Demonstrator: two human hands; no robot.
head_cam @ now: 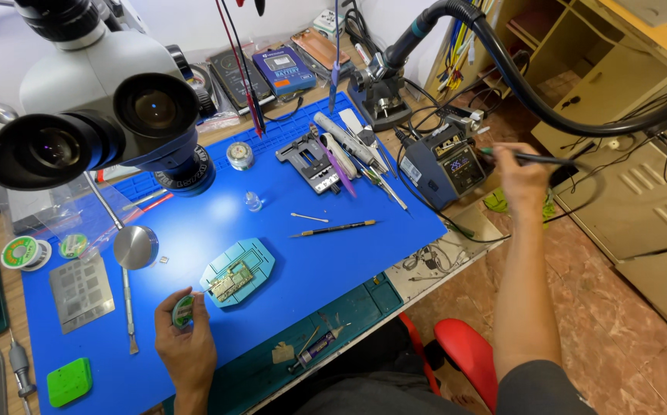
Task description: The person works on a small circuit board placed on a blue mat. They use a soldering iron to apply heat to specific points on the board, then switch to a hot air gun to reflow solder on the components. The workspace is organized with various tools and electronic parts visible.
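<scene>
My left hand [186,343] rests on the blue mat [287,253] at the front and pinches a small green spool of solder wire [183,310], its end near a circuit board [231,282]. The board lies in a teal holder [243,268]. My right hand [521,175] reaches out past the bench's right edge and grips a thin black soldering iron handle [529,158], its tip pointing left toward the soldering station [450,164].
A stereo microscope [95,100] hangs over the left. Tweezers, a black pen tool [333,228], a metal clamp [309,158], stencil plate [81,292], spatula, solder spools [24,252] and a green block [69,381] lie about. A black hose [518,77] arcs overhead; red stool below.
</scene>
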